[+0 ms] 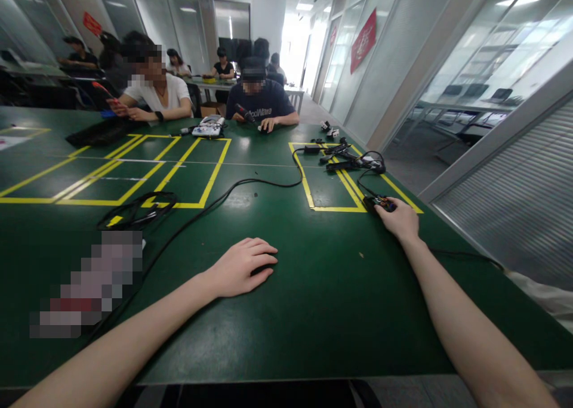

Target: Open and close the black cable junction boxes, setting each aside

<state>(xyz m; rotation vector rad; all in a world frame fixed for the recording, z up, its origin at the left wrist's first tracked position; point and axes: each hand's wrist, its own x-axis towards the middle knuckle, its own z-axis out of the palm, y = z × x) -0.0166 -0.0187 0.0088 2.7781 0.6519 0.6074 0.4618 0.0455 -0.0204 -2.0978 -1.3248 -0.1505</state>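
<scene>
My left hand [242,266] rests palm down on the green table [313,289], fingers loosely curled, with nothing visible in it. My right hand [400,218] reaches to the right and grips a small black device [379,203] with coloured buttons, at the corner of a yellow-taped square [333,208]. A black cable [250,184] runs from that square's far side across the table towards my left arm.
More black cables and adapters [344,156] lie in the right taped square. A coiled black cable [136,211] lies at the left. Two people [262,101] sit at the far table edge, others behind. A glass wall is on the right.
</scene>
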